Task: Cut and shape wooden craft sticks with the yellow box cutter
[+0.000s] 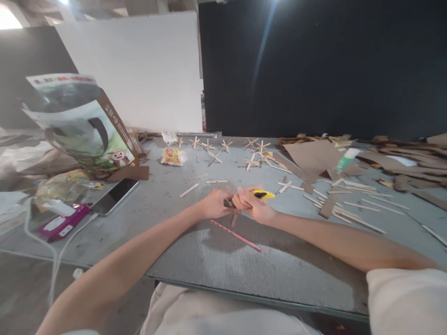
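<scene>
My right hand (256, 207) is closed around what looks like a yellow and black utility knife (263, 194), whose handle sticks out past the fist. Right against it, my left hand (216, 203) is bent in a pinch; what its fingers hold is hidden. Just below the hands a small brown cardboard strip (233, 220) shows, and I cannot tell whether it is held or lies on the table. A pink pencil (237, 235) rests on the grey table in front of them. Beyond my left hand lie a few loose wooden sticks (216, 181).
Star-shaped stick pieces (225, 146) stand along the back. Loose sticks (352, 218), a glue stick (347, 160) and cardboard (309, 156) lie to the right. On the left are a phone (115, 196), a purple power strip (64, 223) with cables and a large printed bag (87, 135).
</scene>
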`<state>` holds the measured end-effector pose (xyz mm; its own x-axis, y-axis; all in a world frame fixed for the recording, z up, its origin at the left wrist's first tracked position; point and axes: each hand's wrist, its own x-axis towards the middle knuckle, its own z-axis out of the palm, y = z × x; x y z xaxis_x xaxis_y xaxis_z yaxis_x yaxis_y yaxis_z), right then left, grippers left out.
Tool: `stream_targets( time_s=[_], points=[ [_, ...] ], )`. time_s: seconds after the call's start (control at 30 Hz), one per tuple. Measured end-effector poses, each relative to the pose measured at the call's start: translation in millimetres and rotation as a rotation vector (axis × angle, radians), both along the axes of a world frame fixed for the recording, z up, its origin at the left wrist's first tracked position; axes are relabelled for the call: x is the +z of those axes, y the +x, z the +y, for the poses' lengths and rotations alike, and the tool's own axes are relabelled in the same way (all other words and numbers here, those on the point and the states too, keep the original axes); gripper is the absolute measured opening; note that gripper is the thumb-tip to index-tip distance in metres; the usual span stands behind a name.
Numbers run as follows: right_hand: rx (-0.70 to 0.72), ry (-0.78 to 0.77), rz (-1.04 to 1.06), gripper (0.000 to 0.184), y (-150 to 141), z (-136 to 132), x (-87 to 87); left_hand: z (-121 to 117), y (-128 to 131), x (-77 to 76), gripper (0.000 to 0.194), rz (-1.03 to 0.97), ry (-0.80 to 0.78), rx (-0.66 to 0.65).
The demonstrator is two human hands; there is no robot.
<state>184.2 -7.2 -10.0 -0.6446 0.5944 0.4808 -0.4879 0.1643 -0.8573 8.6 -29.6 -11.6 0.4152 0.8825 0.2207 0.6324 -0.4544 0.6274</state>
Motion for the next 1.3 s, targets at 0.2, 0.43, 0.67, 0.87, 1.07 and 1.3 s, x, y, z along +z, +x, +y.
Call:
stream_targets(
  time_s=[0.2,0.43,0.67,0.87,1.07,1.3],
  points=[
    [0.033,-0.036,0.015,0.074,-4.2,5.3,0.9,3.2,-18.1,11.2,0.072,0.206,-0.050,-0.153],
    [0.029,-0.123,0.025,0.071,-6.0,15.4,2.5,5.7,-13.9,14.9,0.076,0.218,-0.044,-0.252],
    [0.004,-0.175,0.053,0.068,-6.9,16.5,0.0,-1.4,0.8,13.6,0.053,0.139,-0.012,-0.141],
    [0.048,-0.194,0.019,0.069,-6.6,20.8,1.8,-2.4,0.7,20.3,0.038,0.130,-0.097,-0.195],
    [0.078,-0.213,-0.005,0.066,-4.7,24.1,4.6,3.9,-14.0,22.1,0.044,0.120,-0.086,-0.231],
    [0.071,-0.206,-0.003,0.067,-4.3,23.8,3.0,-5.2,3.8,15.5,0.054,0.114,-0.043,-0.076]
  ],
)
